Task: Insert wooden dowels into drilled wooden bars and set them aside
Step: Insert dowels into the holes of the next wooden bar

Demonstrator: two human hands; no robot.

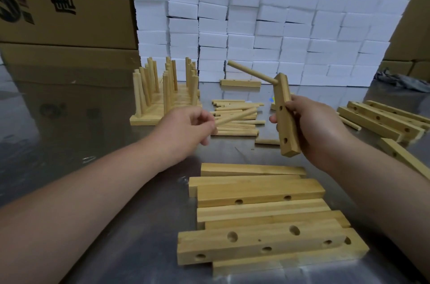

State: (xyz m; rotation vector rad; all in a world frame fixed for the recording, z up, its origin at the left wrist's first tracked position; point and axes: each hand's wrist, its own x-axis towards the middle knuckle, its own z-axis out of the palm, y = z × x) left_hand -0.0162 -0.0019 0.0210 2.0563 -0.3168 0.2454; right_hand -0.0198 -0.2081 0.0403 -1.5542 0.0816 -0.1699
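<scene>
My right hand [311,130] grips a drilled wooden bar [285,118] held nearly upright above the table. One dowel [249,72] sticks out of its top hole, pointing up and left; two lower holes show empty. My left hand [186,124] pinches a loose dowel [236,115] by its near end, its tip pointing right towards the bar. Behind it lies a pile of loose dowels [235,125]. Finished bars with upright dowels [162,90] stand at the back left.
Several drilled bars [260,221] lie stacked at the near edge of the metal table [81,144]. More bars [384,121] lie at the right, one bar [240,83] at the back. White foam blocks [267,28] and cardboard boxes [58,4] wall off the rear.
</scene>
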